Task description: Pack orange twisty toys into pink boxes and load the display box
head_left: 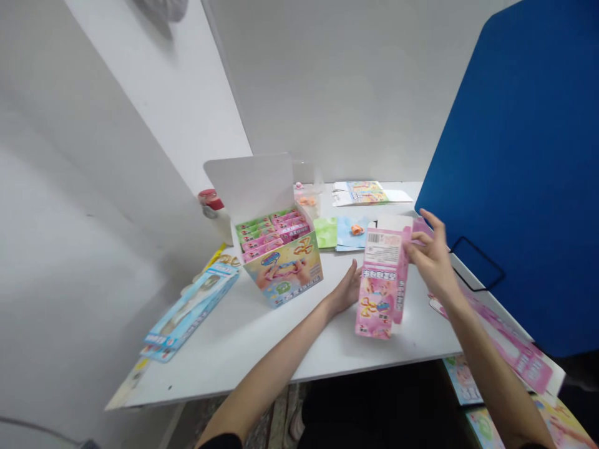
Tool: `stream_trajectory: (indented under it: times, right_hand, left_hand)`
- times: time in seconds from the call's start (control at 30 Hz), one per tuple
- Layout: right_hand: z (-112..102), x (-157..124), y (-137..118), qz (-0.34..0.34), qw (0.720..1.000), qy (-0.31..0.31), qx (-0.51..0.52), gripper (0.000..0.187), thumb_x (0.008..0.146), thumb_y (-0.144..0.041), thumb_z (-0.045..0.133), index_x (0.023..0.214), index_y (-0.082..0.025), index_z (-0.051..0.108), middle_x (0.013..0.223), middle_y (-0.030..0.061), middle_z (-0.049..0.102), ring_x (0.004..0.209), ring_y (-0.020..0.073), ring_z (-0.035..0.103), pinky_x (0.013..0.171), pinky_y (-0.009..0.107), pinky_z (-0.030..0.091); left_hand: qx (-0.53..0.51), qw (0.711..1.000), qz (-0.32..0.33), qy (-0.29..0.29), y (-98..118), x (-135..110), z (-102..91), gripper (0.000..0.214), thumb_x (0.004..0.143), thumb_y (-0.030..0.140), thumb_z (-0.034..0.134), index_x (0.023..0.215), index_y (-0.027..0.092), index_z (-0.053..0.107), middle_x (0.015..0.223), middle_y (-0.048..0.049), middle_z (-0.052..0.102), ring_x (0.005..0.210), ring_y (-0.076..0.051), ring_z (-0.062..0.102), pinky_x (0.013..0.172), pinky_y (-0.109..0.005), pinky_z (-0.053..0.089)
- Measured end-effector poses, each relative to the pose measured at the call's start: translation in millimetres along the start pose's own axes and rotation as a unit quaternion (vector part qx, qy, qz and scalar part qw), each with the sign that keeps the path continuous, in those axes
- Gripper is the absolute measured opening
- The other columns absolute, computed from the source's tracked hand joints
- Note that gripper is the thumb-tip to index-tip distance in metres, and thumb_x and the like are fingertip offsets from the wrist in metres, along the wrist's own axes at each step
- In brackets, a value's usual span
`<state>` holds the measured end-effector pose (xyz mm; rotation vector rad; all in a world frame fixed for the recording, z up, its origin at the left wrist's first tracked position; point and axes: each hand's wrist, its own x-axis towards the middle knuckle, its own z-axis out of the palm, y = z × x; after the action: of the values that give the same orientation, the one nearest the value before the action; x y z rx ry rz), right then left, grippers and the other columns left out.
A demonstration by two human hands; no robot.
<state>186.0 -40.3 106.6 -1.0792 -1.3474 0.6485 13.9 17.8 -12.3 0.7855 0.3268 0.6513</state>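
A tall pink printed carton (381, 284) stands upright between my hands, its white top flap open. My left hand (347, 288) presses its fingers against the carton's left side, low down. My right hand (430, 252) grips the carton's upper right edge, with one finger lifted. To the left stands an open display box (281, 255) with a raised white lid, packed with several pink and green slim boxes.
A white table (262, 330) carries flat blue cartons (189, 315) at the left, green and blue cards (339, 232) and printed sheets (365, 192) at the back, and a red-capped item (211, 201). A blue panel (528, 162) stands on the right, with flat pink cartons (515, 352) beneath it.
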Motion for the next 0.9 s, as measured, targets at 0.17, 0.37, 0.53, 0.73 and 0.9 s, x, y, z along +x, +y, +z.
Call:
stream_trajectory:
  times: [0.17,0.37,0.53,0.73,0.9]
  right_hand:
    - [34.4,46.0,76.8,0.180,0.981,-0.025,0.067,0.041,0.070,-0.038,0.070,0.106,-0.020,0.064,0.086,0.0028,0.064,0.072,0.0150,0.062,0.059,0.025,0.052]
    - [39.6,42.1,113.1,0.253,0.960,-0.115,0.041,0.030,0.064,-0.042,0.075,0.076,-0.015,0.070,0.079,0.0097,0.073,0.065,0.0190,0.066,0.059,0.030,0.054]
    - [36.7,32.2,114.0,0.274,0.943,-0.187,0.015,0.039,0.074,-0.051,0.065,0.056,-0.017,0.062,0.061,0.0096,0.071,0.056,0.0177,0.066,0.057,0.029,0.055]
    - [28.6,35.4,107.5,0.235,0.950,-0.207,0.004,0.038,0.070,-0.053,0.068,0.062,-0.017,0.062,0.051,0.0022,0.063,0.044,0.0122,0.056,0.044,0.023,0.045]
    - [19.3,42.7,107.5,0.173,0.981,-0.044,0.078,0.046,0.071,-0.042,0.067,0.110,-0.020,0.058,0.061,-0.0058,0.056,0.046,0.0097,0.049,0.043,0.022,0.038]
  left_hand:
    - [-0.036,0.992,0.080,0.094,9.3,-6.2,4.0,0.064,0.075,0.063,0.067,0.117,0.015,0.062,0.093,-0.0101,0.073,0.080,-0.024,0.069,0.077,-0.035,0.051]
    - [0.050,0.957,0.218,0.186,26.4,-8.8,1.2,0.083,0.065,0.036,0.083,0.137,0.028,0.042,0.094,-0.0019,0.070,0.083,-0.018,0.067,0.077,-0.030,0.050]
    - [0.215,0.883,0.267,0.322,25.8,-8.2,-2.9,0.042,0.063,0.035,0.082,0.098,0.021,0.065,0.067,0.0045,0.056,0.067,-0.012,0.053,0.064,-0.022,0.041]
    - [0.246,0.868,0.245,0.356,29.0,-14.1,-2.2,0.033,0.066,0.038,0.077,0.059,0.017,0.052,0.055,0.0056,0.042,0.055,-0.008,0.040,0.055,-0.021,0.033]
    - [0.094,0.968,0.079,0.221,29.9,-17.1,12.1,0.029,0.059,0.026,0.073,0.085,0.015,0.067,0.078,-0.0022,0.068,0.067,-0.015,0.059,0.064,-0.025,0.045]
